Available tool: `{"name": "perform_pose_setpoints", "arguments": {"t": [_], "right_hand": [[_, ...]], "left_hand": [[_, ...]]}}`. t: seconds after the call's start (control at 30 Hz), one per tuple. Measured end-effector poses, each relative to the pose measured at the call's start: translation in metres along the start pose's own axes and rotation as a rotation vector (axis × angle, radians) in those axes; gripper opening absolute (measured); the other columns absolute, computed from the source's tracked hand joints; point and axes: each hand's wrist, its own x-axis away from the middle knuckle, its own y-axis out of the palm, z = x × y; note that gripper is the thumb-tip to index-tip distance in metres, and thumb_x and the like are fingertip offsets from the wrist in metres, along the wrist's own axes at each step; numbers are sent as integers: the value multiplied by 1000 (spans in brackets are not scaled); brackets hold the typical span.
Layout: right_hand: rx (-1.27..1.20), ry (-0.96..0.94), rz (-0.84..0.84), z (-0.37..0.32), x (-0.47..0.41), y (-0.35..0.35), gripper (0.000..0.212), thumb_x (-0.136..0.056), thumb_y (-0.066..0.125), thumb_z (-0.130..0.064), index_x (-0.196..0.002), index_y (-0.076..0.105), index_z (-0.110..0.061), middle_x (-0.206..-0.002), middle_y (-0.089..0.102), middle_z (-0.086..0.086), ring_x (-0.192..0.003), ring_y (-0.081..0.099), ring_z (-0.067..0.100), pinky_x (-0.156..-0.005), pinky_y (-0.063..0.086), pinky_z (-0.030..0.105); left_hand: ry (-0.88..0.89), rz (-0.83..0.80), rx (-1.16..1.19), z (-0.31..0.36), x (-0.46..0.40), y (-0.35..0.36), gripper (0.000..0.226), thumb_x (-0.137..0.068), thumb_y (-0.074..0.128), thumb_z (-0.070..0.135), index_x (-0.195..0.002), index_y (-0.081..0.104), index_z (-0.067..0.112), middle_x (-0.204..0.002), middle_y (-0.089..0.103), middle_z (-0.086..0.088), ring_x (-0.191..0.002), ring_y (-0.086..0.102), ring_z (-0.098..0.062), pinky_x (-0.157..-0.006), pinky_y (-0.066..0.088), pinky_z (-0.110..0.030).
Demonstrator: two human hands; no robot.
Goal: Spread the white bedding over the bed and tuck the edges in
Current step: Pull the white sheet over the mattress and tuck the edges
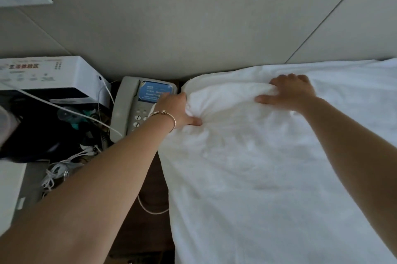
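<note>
White bedding (268,167) covers the bed up to the grey headboard (193,27) | soft, light, bunches easily | left hand (176,111) grips the corner fold; right hand (290,92) clutches gathered cloth | phone (137,107) beside.

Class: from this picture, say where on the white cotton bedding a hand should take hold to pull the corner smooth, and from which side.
Grip the bunched fold at the white bedding's corner beside the grey telephone, coming from the bed's outer edge. Wrinkles fan out from there, where the left hand already pinches it; the right hand grips the raised ridge.
</note>
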Motion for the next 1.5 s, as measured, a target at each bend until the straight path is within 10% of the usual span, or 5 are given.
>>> {"name": "perform_pose_setpoints", "arguments": {"t": [0.83,1.0,1.23,1.4,1.5], "right_hand": [[-102,326,428,-16,-35,38,50,-102,33,-24,-151,26,-31,-162,10,6,-148,5,29,-120,-5,45],[-406,252,487,-38,40,70,61,-96,32,-30,-154,16,-32,-163,14,1,-149,14,23,-120,10,41],[-409,357,219,-85,208,148,57,-97,12,-57,-152,4,-45,-163,3,-10,-151,0,16,-120,3,41],[-440,660,167,-103,313,188,55,-99,15,-55,-152,5,-46,-164,4,-9,-151,-1,18,-120,0,44],[-455,688,177,-137,370,205,55,-101,17,-49,-154,9,-39,-163,8,-6,-151,3,20,-120,1,45]], "left_hand": [[-41,408,-204,54,-79,15,21,-82,61,33,-67,71,22,-60,65,0,-64,59,-21,-67,35,-29],[383,909,216,91,-41,2,38,-70,45,-3,-99,65,11,-109,62,-12,-94,57,-31,-81,41,-35],[399,183,-233,86,43,85,63,-90,10,70,-148,-3,49,-162,-10,5,-148,-9,-23,-106,-2,-70],[163,88,-239,104,51,56,54,-102,20,42,-153,3,34,-162,-4,-8,-147,-3,-33,-112,2,-66],[611,137,-368,116,139,99,54,-101,28,37,-152,19,21,-160,10,-7,-146,10,-30,-114,9,-59]]}}
